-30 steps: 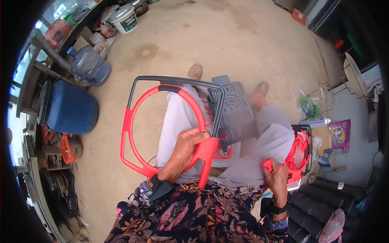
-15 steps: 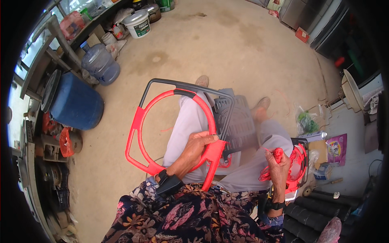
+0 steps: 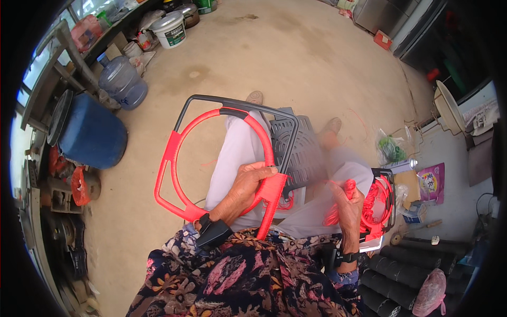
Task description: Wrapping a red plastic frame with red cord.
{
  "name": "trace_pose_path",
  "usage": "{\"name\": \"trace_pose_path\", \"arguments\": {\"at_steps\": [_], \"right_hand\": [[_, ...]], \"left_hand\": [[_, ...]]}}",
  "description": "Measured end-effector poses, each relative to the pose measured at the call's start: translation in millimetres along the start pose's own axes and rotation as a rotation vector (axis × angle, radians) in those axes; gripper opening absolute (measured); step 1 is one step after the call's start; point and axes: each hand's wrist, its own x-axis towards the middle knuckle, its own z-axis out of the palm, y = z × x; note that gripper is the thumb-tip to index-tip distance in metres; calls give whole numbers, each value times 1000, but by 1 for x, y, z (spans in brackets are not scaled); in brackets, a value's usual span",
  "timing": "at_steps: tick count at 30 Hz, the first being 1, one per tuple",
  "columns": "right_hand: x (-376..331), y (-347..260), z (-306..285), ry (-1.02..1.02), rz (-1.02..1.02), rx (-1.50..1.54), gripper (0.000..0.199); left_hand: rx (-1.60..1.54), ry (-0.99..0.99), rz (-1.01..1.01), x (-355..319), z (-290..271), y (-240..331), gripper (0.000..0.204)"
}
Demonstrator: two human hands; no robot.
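The right hand (image 3: 349, 203) had lifted a bundle of red plastic cord (image 3: 350, 186), fingers closed around it. The left hand (image 3: 248, 185) gripped the red-wrapped dark metal frame (image 3: 211, 153) over the lap.

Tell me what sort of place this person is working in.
Probably a home yard or open work shed, not a factory: bare concrete floor, a blue drum, a water jug and a white paint bucket by a cluttered shelf, with stacked dark tubes at the right.
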Motion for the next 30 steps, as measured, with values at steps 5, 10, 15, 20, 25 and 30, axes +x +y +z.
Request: {"name": "trace_pose_path", "arguments": {"at_steps": [5,10,15,20,25,30], "right_hand": [[8,1,5,4,53,143,9],[9,-11,21,-3,47,147,9],[13,-28,25,11,13,76,10],[-3,-53,34,-86,-50,93,13],[-12,-69,49,-196,-231,-23,14],[-15,-53,58,-346,-415,-204,12]], "left_hand": [[30,-34,-31,-3,3,-1,10],[16,-85,-74,-1,8,-6,14],[-92,-13,-63,-4,8,-11,21],[-5,102,178,-10,3,-15,18],[57,167,321,-23,-6,-13,16],[176,43,248,-21,-4,-5,18]]}}
